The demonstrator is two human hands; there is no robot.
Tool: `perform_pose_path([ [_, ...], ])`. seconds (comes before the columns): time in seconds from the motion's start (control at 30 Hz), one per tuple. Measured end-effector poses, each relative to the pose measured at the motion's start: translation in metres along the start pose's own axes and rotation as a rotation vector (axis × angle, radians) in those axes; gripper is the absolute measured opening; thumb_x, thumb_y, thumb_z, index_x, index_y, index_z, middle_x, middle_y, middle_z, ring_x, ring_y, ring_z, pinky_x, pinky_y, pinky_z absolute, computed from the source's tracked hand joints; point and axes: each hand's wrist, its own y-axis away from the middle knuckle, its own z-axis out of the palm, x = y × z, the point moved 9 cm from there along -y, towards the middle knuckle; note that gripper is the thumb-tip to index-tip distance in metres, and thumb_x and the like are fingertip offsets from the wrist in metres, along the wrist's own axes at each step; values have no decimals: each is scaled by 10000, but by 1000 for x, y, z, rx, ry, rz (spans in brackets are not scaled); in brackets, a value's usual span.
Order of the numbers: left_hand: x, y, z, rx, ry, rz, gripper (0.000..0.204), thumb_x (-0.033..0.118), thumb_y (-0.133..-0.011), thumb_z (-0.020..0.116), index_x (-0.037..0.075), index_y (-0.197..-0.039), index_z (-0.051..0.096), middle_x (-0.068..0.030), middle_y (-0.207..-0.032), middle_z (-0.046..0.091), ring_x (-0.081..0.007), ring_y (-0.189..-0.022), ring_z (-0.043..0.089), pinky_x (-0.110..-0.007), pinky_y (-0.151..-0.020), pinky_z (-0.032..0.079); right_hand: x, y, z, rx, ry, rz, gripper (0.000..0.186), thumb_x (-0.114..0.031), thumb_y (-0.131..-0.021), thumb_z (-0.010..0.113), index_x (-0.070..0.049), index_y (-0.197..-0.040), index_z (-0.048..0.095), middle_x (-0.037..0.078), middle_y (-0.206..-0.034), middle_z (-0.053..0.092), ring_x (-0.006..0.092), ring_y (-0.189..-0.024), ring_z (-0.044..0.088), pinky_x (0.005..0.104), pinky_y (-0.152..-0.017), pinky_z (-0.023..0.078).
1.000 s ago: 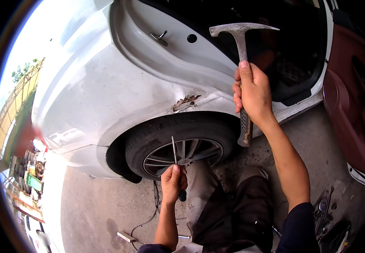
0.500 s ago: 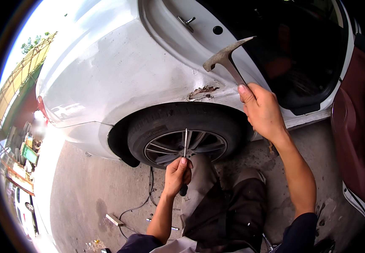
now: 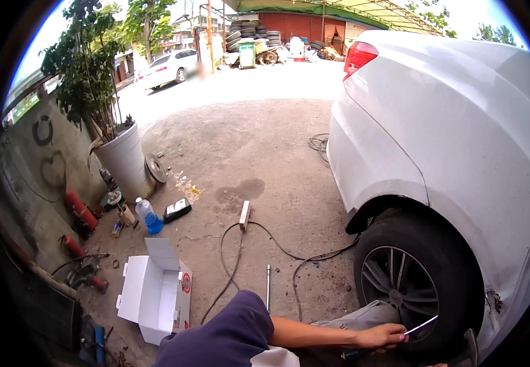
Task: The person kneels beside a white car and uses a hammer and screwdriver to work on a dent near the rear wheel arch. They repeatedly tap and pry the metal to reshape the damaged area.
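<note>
My left hand [image 3: 382,336] is closed around a screwdriver [image 3: 422,325], its thin metal shaft pointing right across the wheel [image 3: 399,284] and its dark handle sticking out behind the fingers. Low at the right, the metal head of a hammer [image 3: 472,350] shows beside the tyre. Only a sliver of my right hand [image 3: 440,365] appears at the lower edge, near the hammer; its grip is mostly cut off. Above the hammer, the white car [image 3: 424,128] has a rusty, torn patch [image 3: 496,301] on its body behind the wheel arch.
An open white box [image 3: 139,287] stands on the concrete at left. A black cable [image 3: 271,235], a pale block [image 3: 245,215], a metal bar [image 3: 268,287] and a bottle of blue liquid [image 3: 149,215] lie or stand about. A potted plant [image 3: 127,159] stands by the wall.
The view has swung left, bringing in the yard, the box and the plant. The hammer and right hand now sit at the lower right edge; the left hand still holds the screwdriver.
</note>
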Motion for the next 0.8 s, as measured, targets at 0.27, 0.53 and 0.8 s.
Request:
perform_pose_path([
  [0.27,-129,51,34,-371,194,-79,456,216,-852,724,21,-1242,591,21,-897,612,-58,-751,532,-211,-585,422,60,113,30,-123,18,173,414,-338,-1056,469,31,-908,584,94,-696,582,163,-589,545,288,-504,445],
  [0.53,-64,-77,45,-478,-106,-391,412,178,-872,711,11,-1169,481,-63,-757,657,-73,-458,506,-198,-374,338,106,-26,19,-36,246,234,378,-255,-1037,510,51,-857,639,123,-731,663,196,-690,653,343,-641,512],
  [0.8,-211,-272,158,-155,320,-736,192,80,-888,611,29,-1061,544,-128,-822,600,-266,-682,657,-211,-348,385,192,3,-546,1234,-102,190,244,-248,-1036,516,-31,-959,595,53,-782,620,137,-651,587,274,-601,491],
])
